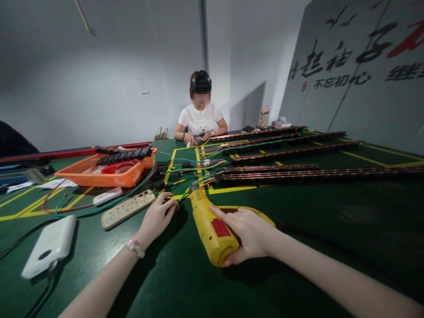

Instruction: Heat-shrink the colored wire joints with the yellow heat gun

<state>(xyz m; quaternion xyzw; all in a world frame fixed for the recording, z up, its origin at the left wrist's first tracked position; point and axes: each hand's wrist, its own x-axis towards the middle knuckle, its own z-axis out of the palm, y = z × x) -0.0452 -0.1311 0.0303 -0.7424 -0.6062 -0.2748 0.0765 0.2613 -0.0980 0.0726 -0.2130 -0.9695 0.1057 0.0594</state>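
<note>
My right hand (251,236) is wrapped round a yellow electric screwdriver (212,227) that lies low over the green table (298,247), its tip pointing away toward a bundle of coloured wires (198,174). My left hand (159,216) rests on the table just left of the tool's tip, fingers curled and pinched on something small that I cannot make out. A beige remote-like panel (127,208) lies right beside the left hand. Long dark strips with copper rails (298,173) stretch away to the right from the wires.
An orange tray (109,172) with black switch parts stands at the left back. A white box (49,245) with a cable lies at the near left. A person in a white shirt (201,119) works at the table's far end.
</note>
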